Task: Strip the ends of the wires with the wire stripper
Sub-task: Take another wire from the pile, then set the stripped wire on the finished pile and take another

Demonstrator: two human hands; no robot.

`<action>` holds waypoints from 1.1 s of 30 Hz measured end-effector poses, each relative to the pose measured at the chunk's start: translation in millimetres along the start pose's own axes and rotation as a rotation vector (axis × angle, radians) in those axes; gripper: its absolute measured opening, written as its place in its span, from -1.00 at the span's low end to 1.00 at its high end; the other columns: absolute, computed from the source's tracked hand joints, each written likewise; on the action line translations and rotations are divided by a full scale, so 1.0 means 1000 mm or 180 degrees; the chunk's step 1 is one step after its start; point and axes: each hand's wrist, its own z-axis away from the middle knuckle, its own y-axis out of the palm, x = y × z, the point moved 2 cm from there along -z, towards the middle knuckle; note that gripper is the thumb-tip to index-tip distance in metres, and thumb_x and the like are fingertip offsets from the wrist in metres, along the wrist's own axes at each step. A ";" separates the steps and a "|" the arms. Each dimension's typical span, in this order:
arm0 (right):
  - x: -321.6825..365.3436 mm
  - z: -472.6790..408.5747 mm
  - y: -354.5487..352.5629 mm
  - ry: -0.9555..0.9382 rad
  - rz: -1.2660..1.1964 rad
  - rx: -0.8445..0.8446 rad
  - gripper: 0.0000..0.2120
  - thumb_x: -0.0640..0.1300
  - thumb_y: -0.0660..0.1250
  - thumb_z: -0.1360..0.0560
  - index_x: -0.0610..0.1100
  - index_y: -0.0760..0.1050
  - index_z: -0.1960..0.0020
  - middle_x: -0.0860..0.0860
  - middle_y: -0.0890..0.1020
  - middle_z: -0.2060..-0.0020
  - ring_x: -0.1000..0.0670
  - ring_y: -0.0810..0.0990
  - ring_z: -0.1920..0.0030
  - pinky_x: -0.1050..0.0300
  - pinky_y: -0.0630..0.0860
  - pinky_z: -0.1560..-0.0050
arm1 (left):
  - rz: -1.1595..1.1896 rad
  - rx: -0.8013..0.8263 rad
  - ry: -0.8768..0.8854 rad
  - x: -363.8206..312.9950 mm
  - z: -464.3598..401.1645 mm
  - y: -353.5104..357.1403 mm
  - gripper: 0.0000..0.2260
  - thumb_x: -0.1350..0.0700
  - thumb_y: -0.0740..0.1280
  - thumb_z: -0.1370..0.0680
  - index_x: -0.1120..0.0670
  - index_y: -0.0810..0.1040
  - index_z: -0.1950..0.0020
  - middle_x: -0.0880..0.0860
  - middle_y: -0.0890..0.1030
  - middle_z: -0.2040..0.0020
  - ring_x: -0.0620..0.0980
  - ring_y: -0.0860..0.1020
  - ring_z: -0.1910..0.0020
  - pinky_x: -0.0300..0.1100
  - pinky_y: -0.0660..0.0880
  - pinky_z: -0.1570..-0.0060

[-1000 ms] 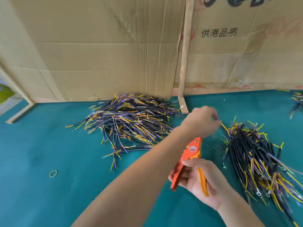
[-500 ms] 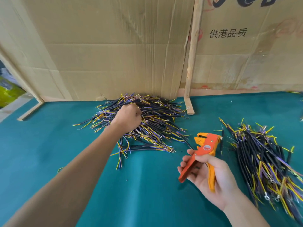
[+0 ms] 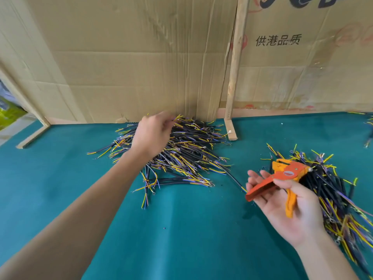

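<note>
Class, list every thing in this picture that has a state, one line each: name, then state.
wire stripper: handles spread, held, no wire in it
left hand: fingers curled into the left wire pile
right hand: grips the stripper
right wire pile: loose heap on the green cloth

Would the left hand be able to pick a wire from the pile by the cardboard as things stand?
Probably yes: the left hand is already over the wire pile with nothing between them. The right hand holds the wire stripper well to the side.
</note>
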 end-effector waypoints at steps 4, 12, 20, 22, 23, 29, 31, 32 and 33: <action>0.013 0.001 -0.005 -0.0146 0.0144 -0.0047 -0.48 -0.27 0.27 -0.36 -0.34 0.47 -0.32 -0.36 0.60 -0.24 -0.32 0.68 -0.13 -0.15 0.54 -0.14 | 0.0138 0.0275 0.0606 -0.042 0.015 0.007 -0.85 0.20 0.31 -0.59 0.09 0.65 -0.09 0.11 0.66 0.05 0.18 0.59 0.04 -0.01 0.49 0.03; 0.025 -0.007 -0.021 -0.0858 0.0523 -0.0538 -0.67 -0.35 0.12 -0.54 -0.26 0.48 -0.26 -0.18 0.52 -0.18 -0.31 0.60 -0.28 -0.12 0.59 -0.08 | 0.1701 0.1711 -0.1018 -0.067 0.090 0.054 -0.80 0.31 0.27 -0.58 0.15 0.67 -0.06 0.10 0.67 0.23 -0.06 0.48 0.36 -0.26 0.39 0.31; 0.000 0.003 0.001 -0.0221 0.0579 0.0455 -0.52 -0.33 0.19 -0.35 -0.32 0.46 -0.27 -0.35 0.61 -0.24 -0.27 0.69 0.06 -0.05 0.68 0.05 | 0.4474 0.1266 -0.2422 -0.071 0.131 0.057 -0.87 0.35 0.32 -0.59 0.20 0.58 -0.10 0.23 0.70 0.10 0.04 0.69 0.27 -0.25 0.57 0.32; -0.013 0.008 0.009 0.0208 0.0612 0.0816 -0.49 -0.34 0.19 -0.36 -0.35 0.43 -0.32 -0.38 0.58 -0.27 -0.28 0.67 0.07 -0.08 0.67 0.03 | 0.4707 0.1120 -0.2540 -0.071 0.140 0.064 -0.86 0.35 0.33 -0.59 0.21 0.57 -0.12 0.26 0.69 0.09 0.06 0.69 0.25 -0.22 0.60 0.27; -0.021 0.010 0.013 0.0394 0.0653 0.0938 -0.47 -0.35 0.21 -0.36 -0.37 0.42 -0.34 -0.38 0.57 -0.29 -0.28 0.66 0.08 -0.09 0.67 0.03 | 0.4815 0.1052 -0.2562 -0.071 0.144 0.067 -0.84 0.35 0.33 -0.58 0.21 0.55 -0.14 0.27 0.69 0.08 0.06 0.69 0.25 -0.21 0.61 0.26; -0.044 0.014 0.022 0.0838 0.0744 0.1135 -0.36 -0.32 0.43 -0.24 -0.42 0.50 -0.32 -0.38 0.55 -0.25 -0.28 0.61 0.11 -0.15 0.64 0.06 | 0.4896 0.0756 -0.2373 -0.069 0.149 0.074 -0.85 0.33 0.35 -0.56 0.20 0.53 -0.12 0.28 0.66 0.12 0.10 0.63 0.31 -0.13 0.61 0.23; -0.043 0.016 0.022 0.0854 0.0743 0.1204 -0.26 -0.25 0.54 -0.18 -0.40 0.50 -0.34 -0.36 0.55 -0.25 -0.25 0.61 0.12 -0.13 0.63 0.06 | 0.4790 0.0832 -0.2241 -0.069 0.149 0.076 -0.89 0.35 0.31 -0.60 0.19 0.53 -0.09 0.28 0.63 0.14 0.13 0.60 0.33 -0.10 0.58 0.24; -0.043 0.016 0.022 0.0862 0.0770 0.1260 -0.23 -0.22 0.56 -0.18 -0.38 0.49 -0.36 -0.35 0.55 -0.27 -0.23 0.60 0.13 -0.11 0.62 0.06 | 0.4743 0.0865 -0.2191 -0.068 0.149 0.077 -0.89 0.35 0.30 -0.61 0.18 0.53 -0.08 0.28 0.62 0.15 0.14 0.59 0.33 -0.09 0.57 0.25; -0.042 0.016 0.022 0.0870 0.0814 0.1309 -0.23 -0.20 0.56 -0.19 -0.36 0.50 -0.37 -0.35 0.57 -0.24 -0.23 0.59 0.14 -0.10 0.62 0.06 | 0.4696 0.0898 -0.2153 -0.068 0.149 0.078 -0.89 0.35 0.29 -0.62 0.18 0.52 -0.07 0.27 0.62 0.16 0.14 0.59 0.34 -0.11 0.57 0.26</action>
